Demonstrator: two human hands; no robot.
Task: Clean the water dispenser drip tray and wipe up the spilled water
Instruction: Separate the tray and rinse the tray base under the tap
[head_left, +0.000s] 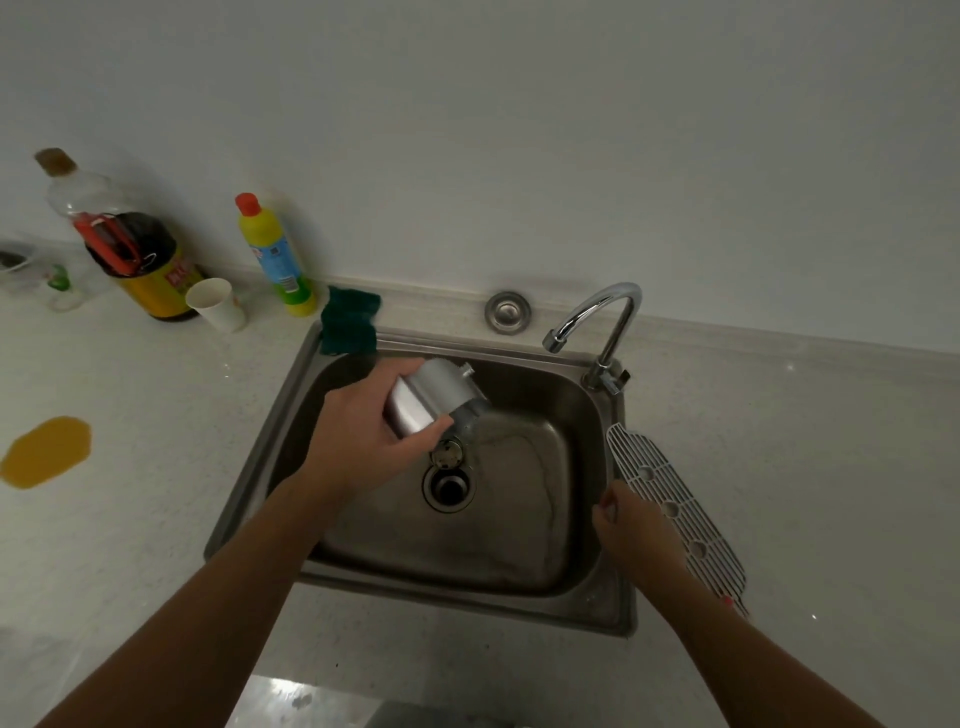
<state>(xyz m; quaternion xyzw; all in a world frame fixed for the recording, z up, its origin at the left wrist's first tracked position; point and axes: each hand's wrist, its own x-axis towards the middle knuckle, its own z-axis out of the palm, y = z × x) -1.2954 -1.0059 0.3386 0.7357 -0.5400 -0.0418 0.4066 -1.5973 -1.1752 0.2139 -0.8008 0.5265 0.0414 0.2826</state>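
I see a plain white wall (467, 130) rising behind a pale speckled stone countertop (779, 441), with a low raised lip where the two meet. A rectangular stainless steel sink (519, 566) is set into the counter, a curved chrome tap (602, 322) at its back right corner. The light is dim and even. Below the counter edge, a strip of glossy floor (291, 701) shows.

Left hand (358, 415) tilting silver tray (431, 400) over sink (291, 395) — water pouring out
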